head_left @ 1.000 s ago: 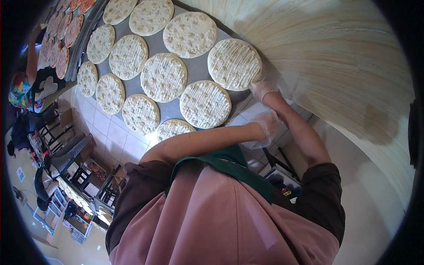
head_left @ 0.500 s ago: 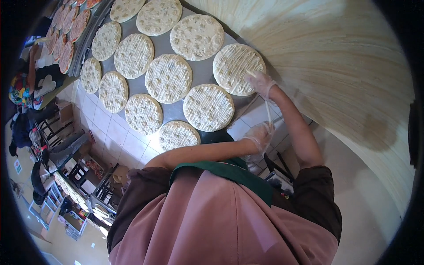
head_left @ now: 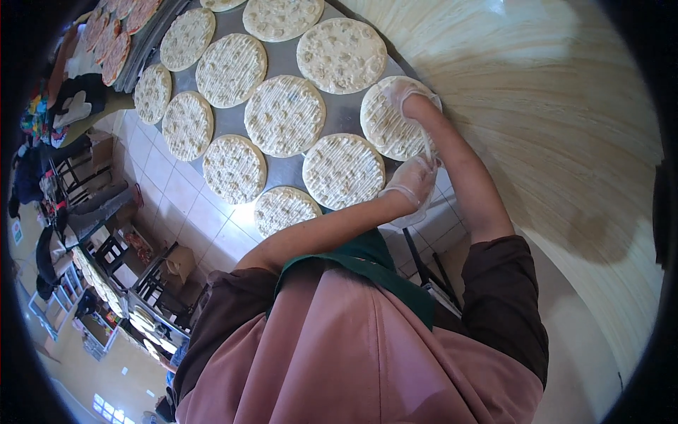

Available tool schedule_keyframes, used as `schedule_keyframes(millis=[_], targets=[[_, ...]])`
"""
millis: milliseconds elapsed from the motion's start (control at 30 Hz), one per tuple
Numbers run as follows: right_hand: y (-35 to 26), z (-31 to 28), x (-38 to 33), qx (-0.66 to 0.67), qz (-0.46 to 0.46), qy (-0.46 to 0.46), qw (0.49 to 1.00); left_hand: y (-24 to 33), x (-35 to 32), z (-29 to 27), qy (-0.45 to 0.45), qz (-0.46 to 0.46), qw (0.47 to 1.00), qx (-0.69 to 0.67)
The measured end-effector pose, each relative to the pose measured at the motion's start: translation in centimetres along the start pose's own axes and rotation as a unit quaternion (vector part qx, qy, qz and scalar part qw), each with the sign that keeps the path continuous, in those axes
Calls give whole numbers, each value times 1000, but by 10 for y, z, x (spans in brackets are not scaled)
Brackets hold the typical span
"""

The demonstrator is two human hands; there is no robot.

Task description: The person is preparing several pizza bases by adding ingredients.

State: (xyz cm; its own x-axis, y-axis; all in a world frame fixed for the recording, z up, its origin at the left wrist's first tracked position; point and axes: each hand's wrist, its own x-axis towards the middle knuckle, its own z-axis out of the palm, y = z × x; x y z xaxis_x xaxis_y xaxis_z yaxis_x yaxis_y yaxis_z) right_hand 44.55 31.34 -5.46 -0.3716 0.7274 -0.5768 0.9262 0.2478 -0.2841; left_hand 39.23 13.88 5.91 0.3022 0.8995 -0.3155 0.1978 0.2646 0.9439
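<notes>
Both my hands wear clear plastic gloves. My right hand (head_left: 405,96) reaches over the far part of a round topped pizza base (head_left: 393,131), its fingers bent down and partly hidden. Near that base's closest edge, my left hand (head_left: 414,182) is closed around a thin pale strip (head_left: 428,143). The strip runs up toward my right wrist; I cannot tell what it is made of. Pale lines and small lumps cover the base. Beside it lie similar bases, one striped (head_left: 344,172) and one with lumps (head_left: 342,56).
Several more topped bases (head_left: 285,116) fill the grey metal table (head_left: 229,121). Red-topped pizzas (head_left: 116,58) lie at the far left. A curved wood-patterned surface (head_left: 537,106) borders the right side. Chairs (head_left: 145,283) and a cardboard box (head_left: 179,261) stand at left on the tiled floor (head_left: 166,180).
My right hand has moved farther up over the base, and my left hand has risen toward its near edge. My view has shifted slightly, so the bases appear displaced.
</notes>
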Motion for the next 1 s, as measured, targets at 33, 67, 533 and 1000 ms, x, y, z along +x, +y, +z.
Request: schedule_keyframes(millis=[33,67,533,1000], targets=[[18,33,6,3,13,-29,999,3,1,3,-31,17,999,17],[27,50,10,7,18,-60,998,5,-2,6,-35,19,999,13],[-28,31,-37,-61,-50,-123,989,-19,-26,9,-70,28,997,-15],[7,89,-58,-144,-90,-97,981,7,-39,19,-101,26,992,-69]])
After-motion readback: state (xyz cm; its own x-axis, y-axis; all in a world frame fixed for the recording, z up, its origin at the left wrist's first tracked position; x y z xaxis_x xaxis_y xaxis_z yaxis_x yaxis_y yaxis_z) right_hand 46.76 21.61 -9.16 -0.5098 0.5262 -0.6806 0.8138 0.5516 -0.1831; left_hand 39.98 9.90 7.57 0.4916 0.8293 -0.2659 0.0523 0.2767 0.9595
